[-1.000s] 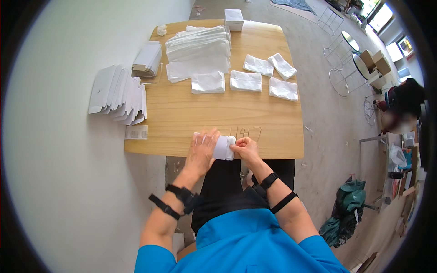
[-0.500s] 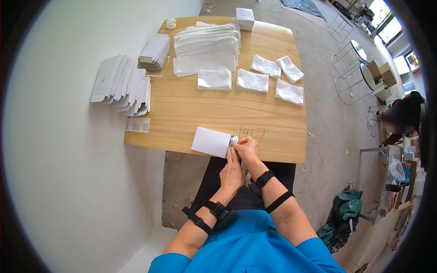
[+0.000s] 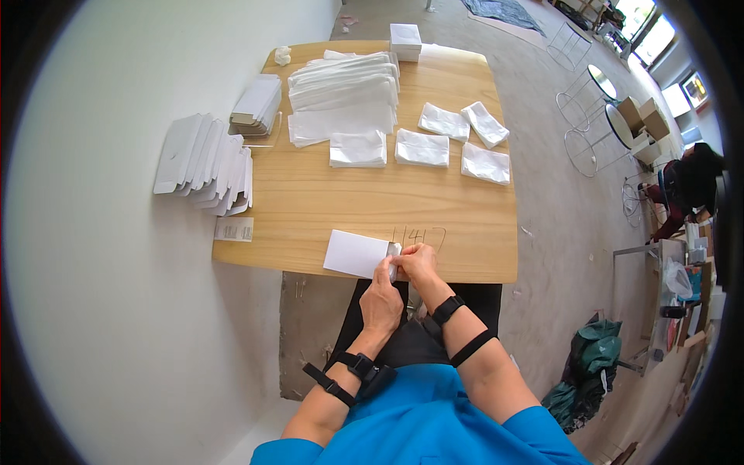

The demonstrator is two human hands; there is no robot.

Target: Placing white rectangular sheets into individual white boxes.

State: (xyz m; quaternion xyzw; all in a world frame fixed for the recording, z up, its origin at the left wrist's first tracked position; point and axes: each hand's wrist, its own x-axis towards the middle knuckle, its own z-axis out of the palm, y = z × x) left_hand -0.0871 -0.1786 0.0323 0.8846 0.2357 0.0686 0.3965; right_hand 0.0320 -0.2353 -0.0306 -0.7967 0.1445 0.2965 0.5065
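Note:
A small white box [image 3: 356,254] lies flat at the table's front edge, its open end facing right. Out of that end shows a bit of a crumpled whitish packet [image 3: 394,250]. Fingers of my left hand [image 3: 380,306] are bent against the box's near right corner, by the opening. My right hand [image 3: 419,266] pinches at the packet with thumb and fingertips. The fingertips of both hands nearly meet there, hiding part of the packet.
Several folded white packets [image 3: 422,149] lie across the table [image 3: 333,203], before a pile of white sheets or bags [image 3: 345,89]. Flattened white cartons [image 3: 182,155] lean by the wall at left. A white box [image 3: 405,39] stands at the far edge. A person sits at far right.
My left fingers have bent and drawn up against the box's open end. My right hand stays pinched at the packet. The whole view has shifted slightly.

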